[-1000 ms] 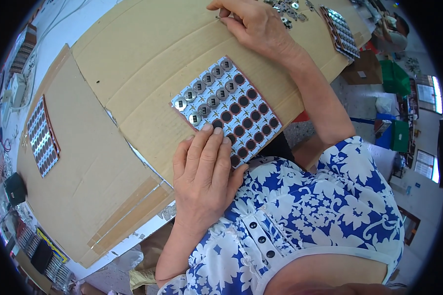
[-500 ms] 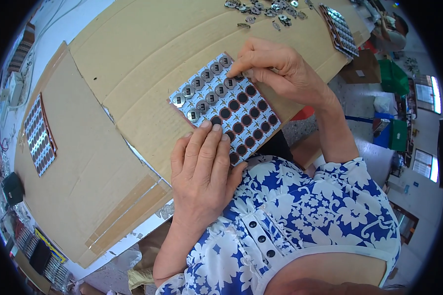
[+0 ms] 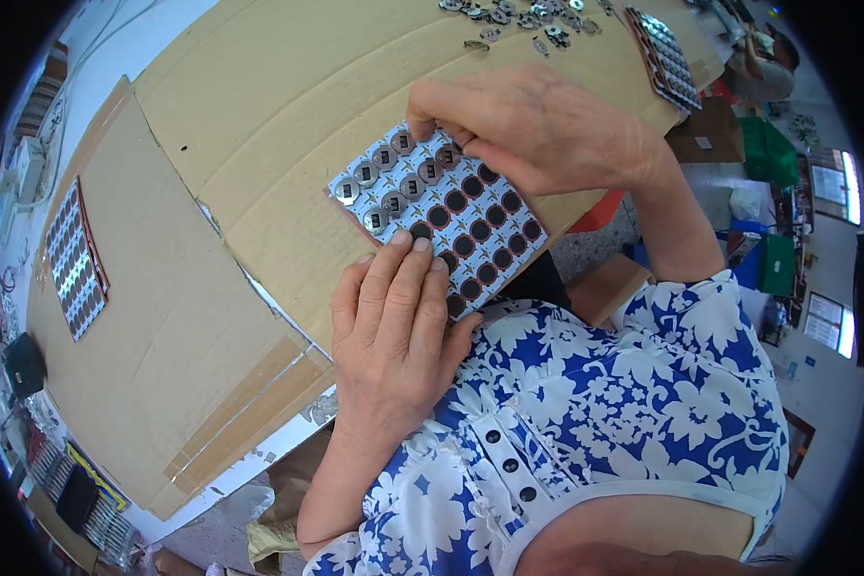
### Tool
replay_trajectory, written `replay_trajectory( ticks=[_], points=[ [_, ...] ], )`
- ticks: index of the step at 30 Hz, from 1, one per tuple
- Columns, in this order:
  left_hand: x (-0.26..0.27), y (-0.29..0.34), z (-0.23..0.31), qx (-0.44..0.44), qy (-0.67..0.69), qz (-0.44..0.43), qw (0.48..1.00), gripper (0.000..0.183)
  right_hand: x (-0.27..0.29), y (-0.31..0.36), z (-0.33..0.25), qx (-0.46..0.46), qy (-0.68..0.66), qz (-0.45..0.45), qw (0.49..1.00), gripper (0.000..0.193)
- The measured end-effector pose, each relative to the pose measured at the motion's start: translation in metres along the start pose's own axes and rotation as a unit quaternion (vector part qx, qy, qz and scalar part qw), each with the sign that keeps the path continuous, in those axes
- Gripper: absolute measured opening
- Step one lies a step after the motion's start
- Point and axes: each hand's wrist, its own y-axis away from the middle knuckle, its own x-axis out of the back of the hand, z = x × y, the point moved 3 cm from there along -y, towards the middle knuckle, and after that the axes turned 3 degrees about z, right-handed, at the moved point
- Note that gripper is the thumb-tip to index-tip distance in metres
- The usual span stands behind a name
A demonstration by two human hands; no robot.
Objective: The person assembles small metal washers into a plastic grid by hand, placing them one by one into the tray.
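Observation:
A white circuit board panel (image 3: 480,228) with rows of round black pads lies tilted on the cardboard. Round silver metal clips (image 3: 394,203) sit on its two far-left rows; the nearer rows have bare black pads. My left hand (image 3: 389,331) lies flat, fingers stretched out, with its fingertips on the panel's near-left edge. My right hand (image 3: 542,130) is bent over the panel's far corner with its fingers curled together. Its fingertips are partly hidden among the clips there, and I cannot make out what they hold.
Loose silver clips (image 3: 552,21) are scattered at the far side. A stack of panels fitted with clips (image 3: 664,60) stands at the far right, and more panels (image 3: 77,264) lie at the left. Cardboard (image 3: 259,125) covers the table. A person (image 3: 773,62) is in the background.
My right hand has shifted left and over the panel's far corner, covering clips that showed before. My left hand has stayed in place on the near edge.

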Motion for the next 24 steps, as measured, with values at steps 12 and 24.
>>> replay_trajectory(
  ticks=[12, 24],
  points=[
    [0.0, 0.0, 0.001, 0.0, -0.001, -0.003, 1.0, 0.06, -0.03, 0.038, -0.008, -0.216, -0.13, 0.268, 0.93, 0.024],
    [0.0, -0.001, 0.001, 0.004, -0.02, -0.012, 1.0, 0.058, -0.028, 0.034, -0.014, -0.11, 0.012, 0.204, 0.973, 0.004]
  ],
)
